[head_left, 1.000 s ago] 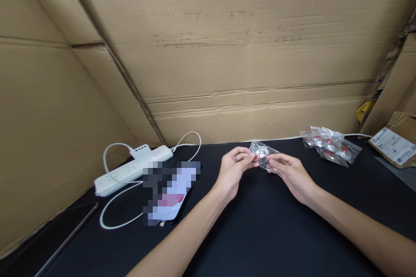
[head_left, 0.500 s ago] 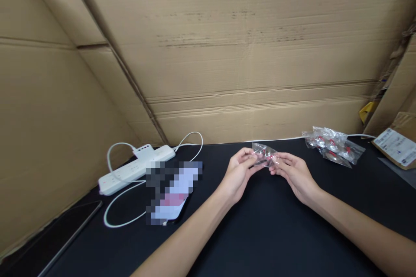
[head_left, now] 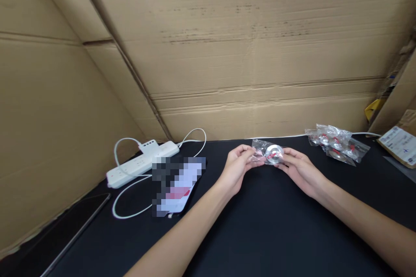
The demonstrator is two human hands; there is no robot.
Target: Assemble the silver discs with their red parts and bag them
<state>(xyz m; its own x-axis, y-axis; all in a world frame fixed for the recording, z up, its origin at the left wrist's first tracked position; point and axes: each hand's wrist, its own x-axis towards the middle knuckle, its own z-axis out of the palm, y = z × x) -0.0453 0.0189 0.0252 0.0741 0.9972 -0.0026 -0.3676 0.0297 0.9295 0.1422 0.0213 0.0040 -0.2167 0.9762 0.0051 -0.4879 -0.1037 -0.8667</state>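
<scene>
Clear plastic pouch (head_left: 269,154), small and crinkled, held a round silvery disc with a red streak across it; the film caught the light, so finer detail inside could not be made out. It sat just above the far middle of the black table (head_left: 260,229), between the two hands and off the surface.

The left hand (head_left: 236,169) pinched the pouch's left edge, thumb and forefinger closed on the film and the other fingers curled loosely beneath. The right hand (head_left: 300,169) gripped the opposite side, its fingertips pressed to the film beside the disc and its thumb on top. Both hands were closed on the pouch, close together, with only the pouch between them.

To the right, well apart from the hands, lay a heap of similar pouches (head_left: 338,143) with red and silver contents. On the left were a white power strip (head_left: 143,163) with a looping cable and a phone (head_left: 177,184) lying flat. Cardboard walls (head_left: 243,52) rose behind the table.
</scene>
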